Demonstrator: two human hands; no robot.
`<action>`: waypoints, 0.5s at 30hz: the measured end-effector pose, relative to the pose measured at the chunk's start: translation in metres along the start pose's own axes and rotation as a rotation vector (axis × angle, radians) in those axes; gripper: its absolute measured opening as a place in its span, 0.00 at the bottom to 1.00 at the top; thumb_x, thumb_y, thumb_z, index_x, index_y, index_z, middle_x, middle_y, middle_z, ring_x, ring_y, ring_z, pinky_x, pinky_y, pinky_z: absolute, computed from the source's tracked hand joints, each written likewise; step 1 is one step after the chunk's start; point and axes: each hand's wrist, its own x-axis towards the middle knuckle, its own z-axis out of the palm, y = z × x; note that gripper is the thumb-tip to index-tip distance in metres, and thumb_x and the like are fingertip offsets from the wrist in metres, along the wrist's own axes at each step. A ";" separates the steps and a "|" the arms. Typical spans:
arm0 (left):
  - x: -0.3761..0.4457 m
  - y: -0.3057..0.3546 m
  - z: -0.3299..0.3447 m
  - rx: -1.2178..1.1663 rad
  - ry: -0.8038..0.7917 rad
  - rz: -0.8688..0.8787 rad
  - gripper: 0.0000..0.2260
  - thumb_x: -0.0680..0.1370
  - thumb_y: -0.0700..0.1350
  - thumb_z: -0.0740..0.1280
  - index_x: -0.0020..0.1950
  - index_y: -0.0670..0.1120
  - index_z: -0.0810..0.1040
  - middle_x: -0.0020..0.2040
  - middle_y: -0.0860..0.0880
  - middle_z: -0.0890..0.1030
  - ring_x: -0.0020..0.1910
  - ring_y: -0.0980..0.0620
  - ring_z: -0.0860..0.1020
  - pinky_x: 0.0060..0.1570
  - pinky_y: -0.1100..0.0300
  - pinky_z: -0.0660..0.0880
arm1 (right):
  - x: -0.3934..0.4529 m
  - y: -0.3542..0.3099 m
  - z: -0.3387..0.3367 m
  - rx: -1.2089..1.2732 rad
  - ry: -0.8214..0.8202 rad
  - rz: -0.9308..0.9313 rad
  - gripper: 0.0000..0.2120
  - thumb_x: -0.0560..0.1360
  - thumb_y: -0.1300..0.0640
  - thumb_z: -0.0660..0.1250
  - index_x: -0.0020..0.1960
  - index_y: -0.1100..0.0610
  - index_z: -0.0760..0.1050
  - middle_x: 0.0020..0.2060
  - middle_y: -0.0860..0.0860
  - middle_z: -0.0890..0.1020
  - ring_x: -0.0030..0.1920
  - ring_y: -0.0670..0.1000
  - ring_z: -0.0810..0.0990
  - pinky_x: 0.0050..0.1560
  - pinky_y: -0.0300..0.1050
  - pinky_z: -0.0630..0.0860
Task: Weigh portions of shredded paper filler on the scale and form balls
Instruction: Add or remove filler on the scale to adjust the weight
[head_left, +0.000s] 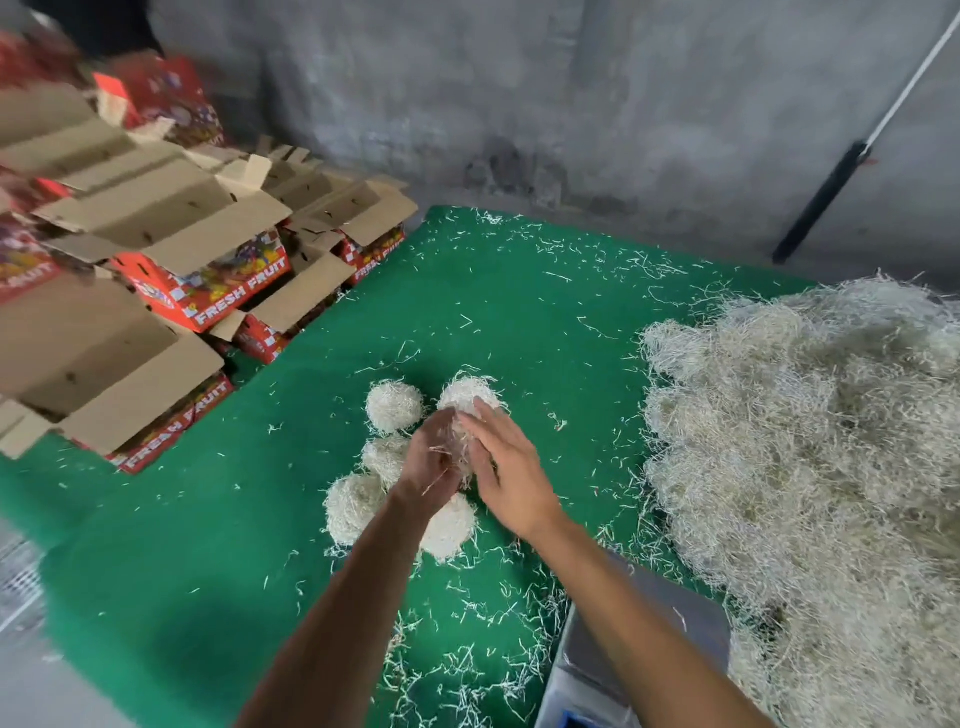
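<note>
While both arms reach forward over the green tabletop (519, 291), the left hand (428, 462) and the right hand (511, 467) meet around a small clump of shredded paper (461, 452) held just above the cloth. The left hand cups the clump from the left with its fingers (441, 428) curled round the strands, though motion blur hides how tightly they close. The right hand lies against the clump's other side with its fingers (480, 421) straight and close together, the palm turned inward and pressing on the paper. Around and under the hands lie finished paper balls (394, 405): one to the upper left of the hands, one just beyond the right fingertips, one partly hidden behind the left hand, one at the lower left beside the left forearm, and one between the two wrists. They sit near one another, some touching. Loose strands are scattered across the green surface, thicker toward the near edge. To the right, a big heap of shredded paper filler (810, 441) covers that end of the tabletop. A grey scale (597, 675) sits at the near right, beneath the right forearm and just beside the heap; its platform is largely hidden by the arm. On the left, open cardboard boxes (208, 280) printed "FRESH FRUIT" are stacked with their flaps raised. A grey concrete wall (571, 104) stands behind.
</note>
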 end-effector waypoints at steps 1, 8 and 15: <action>0.008 0.004 -0.008 0.055 0.090 0.032 0.15 0.83 0.51 0.63 0.65 0.46 0.77 0.56 0.49 0.82 0.52 0.51 0.80 0.50 0.59 0.77 | 0.006 -0.001 0.001 0.018 0.015 0.036 0.22 0.88 0.51 0.55 0.82 0.46 0.63 0.83 0.43 0.57 0.83 0.47 0.55 0.83 0.55 0.53; 0.029 0.013 -0.031 0.440 0.318 0.317 0.23 0.81 0.57 0.65 0.73 0.50 0.73 0.72 0.50 0.75 0.65 0.57 0.70 0.64 0.61 0.63 | 0.004 0.020 -0.012 0.013 -0.018 0.184 0.23 0.87 0.56 0.56 0.82 0.50 0.61 0.82 0.47 0.62 0.81 0.46 0.57 0.83 0.52 0.54; 0.005 -0.054 0.020 0.592 0.084 0.399 0.16 0.81 0.53 0.64 0.62 0.43 0.79 0.54 0.48 0.84 0.50 0.51 0.85 0.49 0.44 0.83 | -0.060 0.050 -0.039 0.036 0.084 0.340 0.23 0.87 0.54 0.58 0.81 0.50 0.63 0.78 0.46 0.68 0.77 0.45 0.65 0.79 0.43 0.58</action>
